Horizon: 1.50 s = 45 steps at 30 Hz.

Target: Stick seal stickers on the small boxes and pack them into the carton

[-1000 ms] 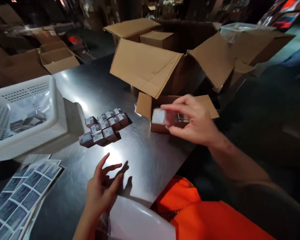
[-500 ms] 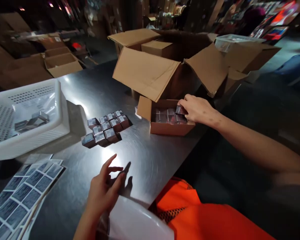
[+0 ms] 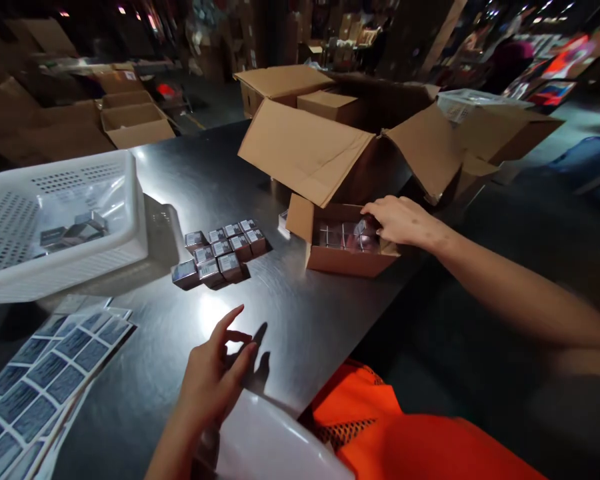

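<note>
Right hand point(image 3: 405, 222) reaching into small carton point(image 3: 347, 257) at tabletop's right edge, fingers curled onto shiny little boxes point(image 3: 343, 237); grip unclear. Left hand point(image 3: 215, 380) spread, empty, near front edge. Boxes look light, stiff, slick-wrapped: pinch opposite sides.

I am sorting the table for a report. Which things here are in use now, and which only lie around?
In use:
right hand, fingers in the small carton
little boxes inside the carton
boxes grouped on the table
left hand, open, above the table

Lying around:
white basket
label sheets
big open carton
cartons behind
</note>
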Each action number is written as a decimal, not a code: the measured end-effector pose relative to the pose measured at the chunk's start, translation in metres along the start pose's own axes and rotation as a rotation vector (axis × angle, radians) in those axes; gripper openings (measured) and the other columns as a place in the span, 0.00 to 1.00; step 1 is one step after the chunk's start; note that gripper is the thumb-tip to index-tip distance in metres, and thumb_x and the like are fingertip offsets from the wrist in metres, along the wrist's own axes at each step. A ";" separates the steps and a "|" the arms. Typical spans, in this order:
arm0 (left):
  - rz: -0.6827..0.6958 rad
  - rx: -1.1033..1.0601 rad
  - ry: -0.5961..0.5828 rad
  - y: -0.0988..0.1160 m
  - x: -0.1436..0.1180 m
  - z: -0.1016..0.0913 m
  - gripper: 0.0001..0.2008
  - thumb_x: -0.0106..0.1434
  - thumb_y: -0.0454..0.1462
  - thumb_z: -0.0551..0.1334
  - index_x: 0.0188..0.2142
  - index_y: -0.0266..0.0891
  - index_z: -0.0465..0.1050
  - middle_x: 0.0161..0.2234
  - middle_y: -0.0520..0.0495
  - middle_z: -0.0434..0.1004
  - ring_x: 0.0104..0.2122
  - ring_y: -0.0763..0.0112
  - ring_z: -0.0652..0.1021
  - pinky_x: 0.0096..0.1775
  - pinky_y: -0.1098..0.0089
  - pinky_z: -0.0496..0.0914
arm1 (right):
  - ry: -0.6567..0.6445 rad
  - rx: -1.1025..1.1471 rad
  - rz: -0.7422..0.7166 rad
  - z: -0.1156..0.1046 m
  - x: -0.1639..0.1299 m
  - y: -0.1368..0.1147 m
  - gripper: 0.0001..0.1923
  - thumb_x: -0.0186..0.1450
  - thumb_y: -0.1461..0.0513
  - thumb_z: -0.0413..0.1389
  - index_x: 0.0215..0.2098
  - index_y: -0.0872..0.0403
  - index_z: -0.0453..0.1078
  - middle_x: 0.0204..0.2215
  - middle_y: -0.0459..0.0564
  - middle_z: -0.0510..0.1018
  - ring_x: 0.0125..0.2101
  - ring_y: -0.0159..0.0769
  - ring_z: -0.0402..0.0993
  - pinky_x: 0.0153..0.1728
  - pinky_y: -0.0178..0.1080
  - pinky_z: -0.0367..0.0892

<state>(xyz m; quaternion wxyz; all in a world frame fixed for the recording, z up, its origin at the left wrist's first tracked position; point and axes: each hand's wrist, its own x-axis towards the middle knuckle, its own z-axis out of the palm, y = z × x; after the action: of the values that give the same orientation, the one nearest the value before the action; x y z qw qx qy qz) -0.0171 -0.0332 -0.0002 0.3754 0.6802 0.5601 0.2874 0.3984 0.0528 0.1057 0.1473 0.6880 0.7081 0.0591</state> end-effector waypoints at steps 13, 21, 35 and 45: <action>0.007 0.054 0.096 -0.006 0.004 -0.004 0.25 0.67 0.47 0.61 0.61 0.48 0.69 0.33 0.53 0.84 0.16 0.74 0.71 0.27 0.70 0.66 | 0.064 0.340 0.003 0.006 -0.004 -0.005 0.19 0.57 0.75 0.57 0.41 0.53 0.81 0.30 0.52 0.85 0.30 0.38 0.77 0.35 0.40 0.63; -0.127 0.201 0.582 -0.018 0.022 -0.023 0.18 0.69 0.40 0.59 0.57 0.41 0.72 0.34 0.49 0.85 0.18 0.75 0.71 0.30 0.69 0.63 | 0.443 0.799 -0.494 -0.014 -0.051 -0.130 0.20 0.70 0.56 0.61 0.58 0.50 0.71 0.49 0.53 0.83 0.45 0.43 0.82 0.46 0.46 0.75; -0.231 0.114 0.609 -0.034 0.035 -0.051 0.16 0.74 0.45 0.53 0.43 0.42 0.77 0.28 0.48 0.79 0.31 0.64 0.78 0.35 0.68 0.64 | 0.080 1.082 -0.714 0.001 0.001 -0.274 0.19 0.63 0.67 0.62 0.53 0.57 0.75 0.37 0.50 0.82 0.33 0.34 0.78 0.34 0.37 0.73; -0.116 -0.063 0.730 -0.026 0.031 -0.044 0.11 0.68 0.42 0.60 0.41 0.41 0.79 0.23 0.55 0.73 0.25 0.72 0.74 0.33 0.73 0.64 | 0.178 1.065 -0.622 0.010 -0.005 -0.291 0.11 0.66 0.63 0.65 0.47 0.52 0.82 0.40 0.49 0.87 0.37 0.39 0.83 0.40 0.38 0.74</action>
<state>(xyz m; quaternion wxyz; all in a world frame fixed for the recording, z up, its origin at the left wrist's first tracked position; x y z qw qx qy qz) -0.0606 0.0076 0.0012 0.1874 0.4880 0.6858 0.5064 0.1229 0.0327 0.0131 -0.2653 0.4212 0.8172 -0.2907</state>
